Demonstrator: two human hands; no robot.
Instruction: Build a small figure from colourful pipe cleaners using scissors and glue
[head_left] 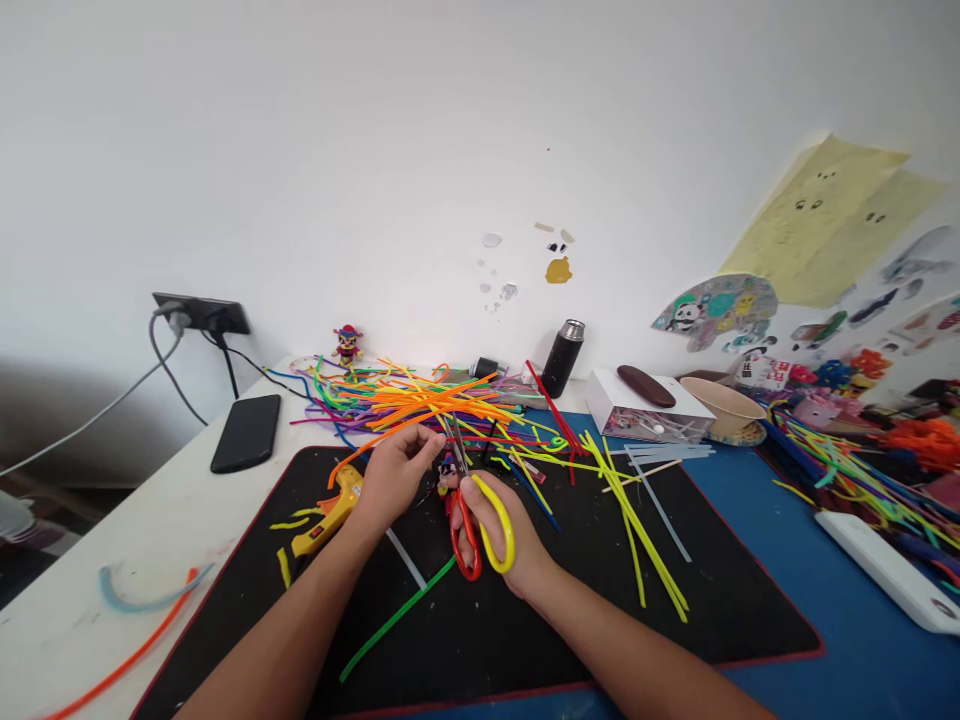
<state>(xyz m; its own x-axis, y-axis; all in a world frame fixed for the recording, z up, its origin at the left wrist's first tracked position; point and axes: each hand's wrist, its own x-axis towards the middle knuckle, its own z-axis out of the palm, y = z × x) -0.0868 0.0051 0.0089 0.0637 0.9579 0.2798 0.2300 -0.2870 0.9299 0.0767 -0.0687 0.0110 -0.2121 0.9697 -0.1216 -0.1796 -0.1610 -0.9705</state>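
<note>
My right hand (504, 540) grips scissors (480, 525) with one red and one yellow handle loop, blades pointing up and away over the black mat (735, 600). My left hand (396, 472) is closed in a pinch on a small multicoloured pipe-cleaner piece (448, 470) right at the scissor blades. A heap of orange, yellow, green and purple pipe cleaners (420, 400) lies just beyond both hands. A yellow glue gun (330, 508) rests on the mat beside my left wrist.
A black phone (246, 432) lies at the left. A small figurine (347, 345), a black flask (562, 358) and a white box (645, 405) stand by the wall. Yellow-green stems (637, 520) lie scattered on the mat. Craft clutter fills the right edge.
</note>
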